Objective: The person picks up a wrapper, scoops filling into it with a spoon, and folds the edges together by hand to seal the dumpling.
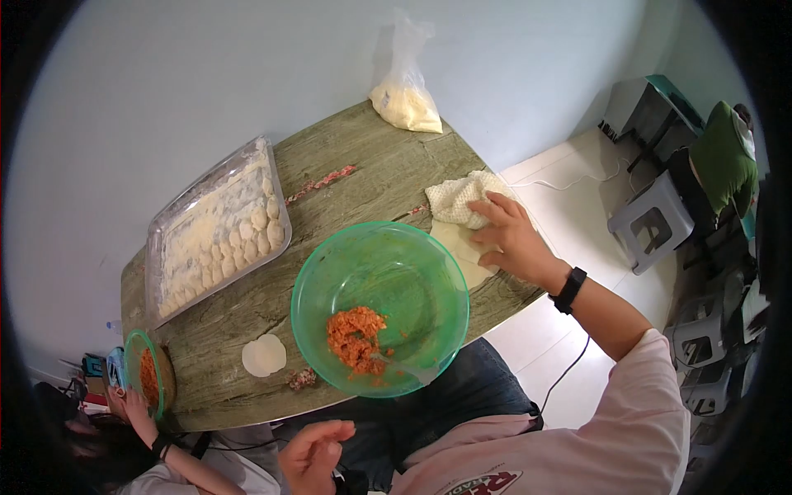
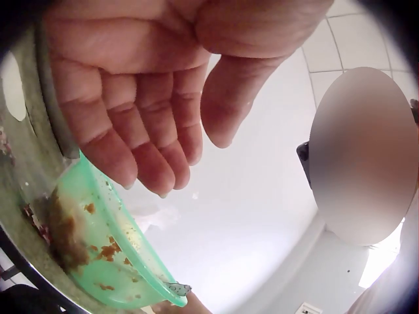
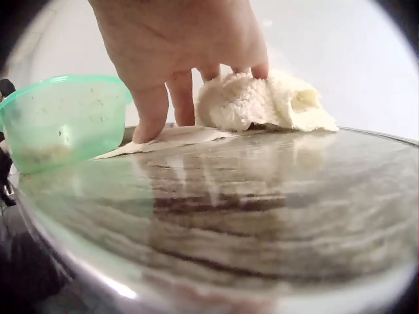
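My right hand (image 1: 524,243) reaches over the table's right end with its fingers spread. In the right wrist view, the thumb and a finger come down on flat pale dough wrappers (image 3: 177,137), while other fingertips rest at a bunched cream textured cloth (image 3: 262,101). Left of this hand stands a large green bowl (image 1: 412,280) with reddish minced filling (image 1: 355,338) and a spoon (image 1: 417,373) in it. My left hand (image 1: 313,454) hangs near the table's front edge, palm up and fingers loosely bent, holding nothing. A single round wrapper (image 1: 264,355) lies left of the bowl.
A metal tray (image 1: 152,280) with flour and rows of dumplings (image 1: 247,235) sits at the back left. A plastic bag (image 1: 404,103) of pale powder stands at the far corner. Another person's hand (image 1: 136,412) is at a second filling bowl (image 1: 169,384). A grey stool (image 1: 656,219) stands beyond.
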`<move>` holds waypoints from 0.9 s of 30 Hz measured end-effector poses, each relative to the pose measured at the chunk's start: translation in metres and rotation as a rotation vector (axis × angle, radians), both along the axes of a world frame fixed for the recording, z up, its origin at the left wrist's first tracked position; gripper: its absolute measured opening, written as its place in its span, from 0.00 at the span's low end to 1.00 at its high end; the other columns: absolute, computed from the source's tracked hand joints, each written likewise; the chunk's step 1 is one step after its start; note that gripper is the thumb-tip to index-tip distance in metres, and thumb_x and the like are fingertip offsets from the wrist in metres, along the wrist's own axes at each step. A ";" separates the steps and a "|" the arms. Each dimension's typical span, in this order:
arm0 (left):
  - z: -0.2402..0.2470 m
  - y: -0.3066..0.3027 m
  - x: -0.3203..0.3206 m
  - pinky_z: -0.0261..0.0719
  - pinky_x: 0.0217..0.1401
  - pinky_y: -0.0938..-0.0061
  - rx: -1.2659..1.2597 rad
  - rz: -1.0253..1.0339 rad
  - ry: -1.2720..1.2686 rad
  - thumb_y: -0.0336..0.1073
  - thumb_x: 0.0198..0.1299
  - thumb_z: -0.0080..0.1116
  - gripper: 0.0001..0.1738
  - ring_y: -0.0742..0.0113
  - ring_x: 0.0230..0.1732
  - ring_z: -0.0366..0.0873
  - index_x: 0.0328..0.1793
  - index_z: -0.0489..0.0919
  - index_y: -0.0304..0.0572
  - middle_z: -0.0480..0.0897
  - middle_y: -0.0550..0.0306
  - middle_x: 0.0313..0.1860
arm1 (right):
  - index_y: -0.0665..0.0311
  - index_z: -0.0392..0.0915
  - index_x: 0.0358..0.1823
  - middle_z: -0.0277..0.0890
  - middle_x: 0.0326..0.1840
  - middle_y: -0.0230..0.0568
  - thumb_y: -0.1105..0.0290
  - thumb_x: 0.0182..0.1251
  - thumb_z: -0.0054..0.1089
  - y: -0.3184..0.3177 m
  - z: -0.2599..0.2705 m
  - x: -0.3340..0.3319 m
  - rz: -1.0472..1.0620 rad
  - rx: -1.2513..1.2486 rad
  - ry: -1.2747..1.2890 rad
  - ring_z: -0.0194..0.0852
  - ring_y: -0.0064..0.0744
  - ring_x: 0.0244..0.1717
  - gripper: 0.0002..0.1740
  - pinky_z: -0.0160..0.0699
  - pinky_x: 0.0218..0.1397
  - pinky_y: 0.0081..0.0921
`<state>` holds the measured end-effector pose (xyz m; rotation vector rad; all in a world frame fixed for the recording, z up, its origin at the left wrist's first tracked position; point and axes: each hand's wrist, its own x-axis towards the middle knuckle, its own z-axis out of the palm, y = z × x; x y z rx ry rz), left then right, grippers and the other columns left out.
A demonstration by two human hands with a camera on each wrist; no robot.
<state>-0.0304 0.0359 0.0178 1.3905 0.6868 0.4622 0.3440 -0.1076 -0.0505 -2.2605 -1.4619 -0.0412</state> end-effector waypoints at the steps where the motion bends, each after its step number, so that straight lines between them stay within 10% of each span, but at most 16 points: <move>1: 0.000 0.000 0.000 0.77 0.51 0.70 0.001 0.001 -0.002 0.31 0.62 0.56 0.15 0.63 0.44 0.80 0.52 0.77 0.29 0.82 0.46 0.45 | 0.59 0.83 0.37 0.61 0.67 0.38 0.69 0.38 0.71 0.001 0.000 0.000 -0.003 0.031 0.005 0.48 0.49 0.71 0.19 0.52 0.69 0.43; 8: -0.004 -0.001 -0.002 0.76 0.51 0.71 -0.001 -0.012 0.004 0.31 0.63 0.55 0.15 0.63 0.45 0.80 0.52 0.76 0.29 0.82 0.47 0.46 | 0.59 0.82 0.34 0.72 0.56 0.39 0.73 0.41 0.68 -0.004 -0.012 -0.003 -0.007 0.198 -0.030 0.58 0.47 0.65 0.14 0.60 0.64 0.41; 11: -0.005 -0.001 -0.001 0.76 0.52 0.71 -0.006 -0.022 0.004 0.31 0.63 0.55 0.15 0.64 0.45 0.80 0.52 0.76 0.29 0.82 0.47 0.46 | 0.61 0.81 0.37 0.74 0.53 0.40 0.73 0.49 0.67 -0.014 -0.002 -0.017 -0.117 0.577 0.359 0.67 0.42 0.59 0.11 0.67 0.60 0.37; 13: -0.006 -0.002 0.003 0.76 0.52 0.71 -0.011 -0.025 0.000 0.31 0.63 0.55 0.15 0.64 0.45 0.80 0.52 0.77 0.29 0.82 0.47 0.46 | 0.65 0.76 0.45 0.74 0.51 0.40 0.71 0.59 0.62 -0.024 0.002 -0.025 -0.176 0.911 1.453 0.73 0.35 0.53 0.13 0.71 0.57 0.32; 16: -0.006 -0.006 0.013 0.76 0.52 0.72 -0.075 -0.037 0.030 0.32 0.63 0.55 0.15 0.64 0.45 0.80 0.52 0.77 0.29 0.82 0.47 0.45 | 0.69 0.70 0.51 0.74 0.50 0.40 0.71 0.64 0.57 -0.029 0.013 -0.045 -0.150 0.948 1.626 0.76 0.31 0.47 0.16 0.74 0.56 0.29; 24: -0.005 -0.031 0.060 0.76 0.52 0.71 -0.409 -0.124 -0.214 0.35 0.62 0.57 0.19 0.64 0.48 0.79 0.56 0.75 0.32 0.81 0.50 0.48 | 0.70 0.67 0.58 0.74 0.52 0.43 0.68 0.66 0.55 -0.011 0.047 -0.085 -0.218 0.924 1.636 0.74 0.34 0.52 0.22 0.72 0.58 0.33; 27: 0.008 -0.036 0.089 0.63 0.68 0.65 -0.768 -0.116 -0.337 0.41 0.59 0.56 0.33 0.59 0.63 0.68 0.67 0.62 0.32 0.69 0.44 0.64 | 0.68 0.66 0.62 0.70 0.59 0.49 0.68 0.65 0.56 0.000 0.057 -0.113 0.154 0.567 1.030 0.68 0.42 0.60 0.25 0.65 0.63 0.34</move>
